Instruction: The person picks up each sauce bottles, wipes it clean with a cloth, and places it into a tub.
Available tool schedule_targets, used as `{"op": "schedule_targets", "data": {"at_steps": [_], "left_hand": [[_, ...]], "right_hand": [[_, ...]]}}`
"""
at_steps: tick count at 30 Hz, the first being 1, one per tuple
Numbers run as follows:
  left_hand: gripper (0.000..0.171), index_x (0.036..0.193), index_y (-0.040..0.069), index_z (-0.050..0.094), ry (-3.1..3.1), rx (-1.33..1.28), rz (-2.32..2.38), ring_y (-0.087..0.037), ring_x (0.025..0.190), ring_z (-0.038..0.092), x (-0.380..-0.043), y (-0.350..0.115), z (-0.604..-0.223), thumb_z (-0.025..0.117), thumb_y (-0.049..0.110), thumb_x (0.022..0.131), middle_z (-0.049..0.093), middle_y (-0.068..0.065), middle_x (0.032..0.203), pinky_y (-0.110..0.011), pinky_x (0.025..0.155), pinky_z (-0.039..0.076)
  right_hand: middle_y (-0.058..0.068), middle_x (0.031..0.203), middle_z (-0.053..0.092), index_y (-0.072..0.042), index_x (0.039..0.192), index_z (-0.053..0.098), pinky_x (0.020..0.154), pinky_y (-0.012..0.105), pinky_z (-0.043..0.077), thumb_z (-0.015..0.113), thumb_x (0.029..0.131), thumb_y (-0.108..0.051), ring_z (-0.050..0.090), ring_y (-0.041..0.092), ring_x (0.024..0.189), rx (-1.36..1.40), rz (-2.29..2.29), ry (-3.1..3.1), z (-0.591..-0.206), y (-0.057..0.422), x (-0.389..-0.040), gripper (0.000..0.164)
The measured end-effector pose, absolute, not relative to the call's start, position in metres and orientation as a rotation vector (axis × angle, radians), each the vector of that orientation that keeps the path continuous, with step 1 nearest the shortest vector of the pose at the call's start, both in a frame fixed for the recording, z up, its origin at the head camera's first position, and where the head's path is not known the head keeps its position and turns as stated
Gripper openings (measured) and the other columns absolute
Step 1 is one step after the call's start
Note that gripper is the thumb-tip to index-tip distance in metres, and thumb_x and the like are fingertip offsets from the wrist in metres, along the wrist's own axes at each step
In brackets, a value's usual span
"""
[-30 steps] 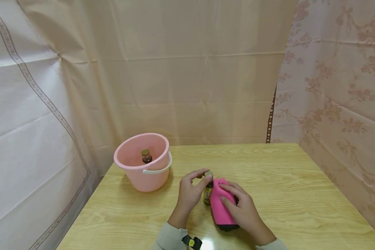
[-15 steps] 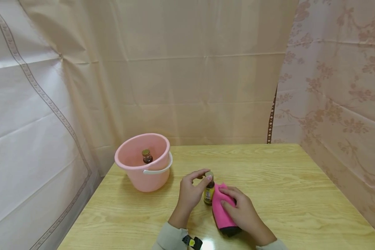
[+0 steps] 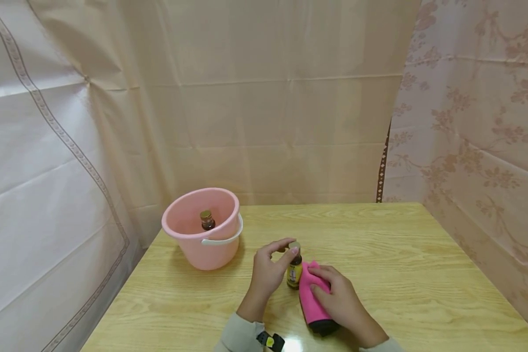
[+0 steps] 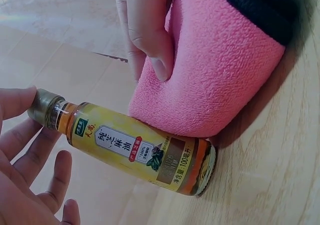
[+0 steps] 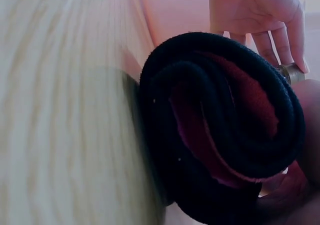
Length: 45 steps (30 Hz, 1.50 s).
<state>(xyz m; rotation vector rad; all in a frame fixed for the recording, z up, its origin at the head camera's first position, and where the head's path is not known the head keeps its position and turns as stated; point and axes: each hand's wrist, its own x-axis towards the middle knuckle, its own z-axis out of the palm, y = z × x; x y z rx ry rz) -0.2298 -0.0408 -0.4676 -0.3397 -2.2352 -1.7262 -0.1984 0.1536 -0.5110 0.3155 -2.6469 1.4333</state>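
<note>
A small glass bottle of sesame oil (image 4: 132, 147) with a yellow label stands upright on the table. My left hand (image 3: 267, 269) pinches its gold cap (image 4: 46, 108) between thumb and fingertips, the other fingers spread beside the neck. My right hand (image 3: 341, 296) grips a folded pink cloth (image 3: 310, 298) with a black edge, thumb on the near side. The cloth lies against the lower right side of the bottle, covering part of its label in the left wrist view. From the right wrist, the rolled black edge (image 5: 165, 135) fills the middle and hides most of the bottle.
A pink bucket (image 3: 207, 252) with a white handle (image 3: 222, 240) stands at the table's back left. Inside it is another bottle (image 3: 208, 221) with a gold cap. The wooden table (image 3: 378, 254) reaches back to hanging curtains (image 3: 264, 122).
The right hand has slid the cloth slightly down along the bottle and toward the person, so more of the yellow label shows. The left hand stays on the cap.
</note>
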Motion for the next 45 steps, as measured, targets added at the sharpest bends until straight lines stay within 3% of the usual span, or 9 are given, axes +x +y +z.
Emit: {"op": "schedule_targets", "data": {"at_steps": [9,18,23,31,40,45], "left_hand": [[0.023,0.115,0.031,0.079,-2.237,-0.341,-1.741,-0.016,0.108,0.064,-0.2306,-0.0412,-0.4691,0.076,0.038,0.094,0.076,0.01,0.117,-0.064,0.109,0.034],[0.023,0.116,0.031,0.079,-2.245,-0.343,-1.744,-0.015,0.109,0.064,-0.232,-0.041,-0.4699,0.075,0.04,0.095,0.075,0.009,0.117,-0.066,0.109,0.033],[0.024,0.116,0.029,0.079,-2.243,-0.355,-1.746,-0.015,0.108,0.064,-0.2324,-0.0414,-0.4704,0.074,0.039,0.096,0.075,0.009,0.117,-0.066,0.108,0.033],[0.029,0.12,0.025,0.079,-2.255,-0.358,-1.748,-0.013,0.107,0.064,-0.232,-0.0415,-0.4709,0.074,0.04,0.096,0.075,0.008,0.116,-0.067,0.107,0.032],[0.027,0.12,0.029,0.078,-2.248,-0.36,-1.767,-0.012,0.108,0.064,-0.2318,-0.0414,-0.4719,0.074,0.038,0.096,0.075,0.01,0.118,-0.066,0.108,0.032],[0.03,0.124,0.029,0.077,-2.222,-0.368,-1.774,-0.012,0.108,0.064,-0.232,-0.0409,-0.4719,0.074,0.036,0.096,0.075,0.011,0.113,-0.062,0.107,0.033]], "right_hand": [[0.0,0.136,0.066,-0.023,0.129,0.073,0.102,0.045,0.05,0.077,0.091,-0.011,0.061,0.023,0.127,0.283,1.431,-2.623,-0.5108,0.1523,-0.1982,0.039],[-0.001,0.141,0.062,-0.027,0.13,0.072,0.085,0.025,0.056,0.077,0.091,-0.007,0.065,0.02,0.118,0.33,1.559,-2.47,-0.5078,0.1535,-0.197,0.044],[0.001,0.143,0.061,-0.027,0.132,0.071,0.081,0.025,0.058,0.077,0.092,-0.006,0.066,0.021,0.115,0.407,1.596,-2.368,-0.508,0.1545,-0.1964,0.045],[0.003,0.146,0.057,-0.026,0.135,0.069,0.086,0.026,0.058,0.074,0.096,-0.01,0.063,0.026,0.123,0.517,1.64,-2.237,-0.5061,0.1548,-0.1929,0.043],[0.006,0.148,0.054,-0.02,0.138,0.067,0.089,0.027,0.058,0.071,0.097,-0.007,0.062,0.017,0.124,0.57,1.719,-2.149,-0.5045,0.1554,-0.1913,0.043],[0.006,0.149,0.053,-0.021,0.139,0.066,0.088,0.028,0.059,0.071,0.099,-0.012,0.063,0.019,0.124,0.581,1.765,-2.181,-0.5055,0.1554,-0.1925,0.042]]}}
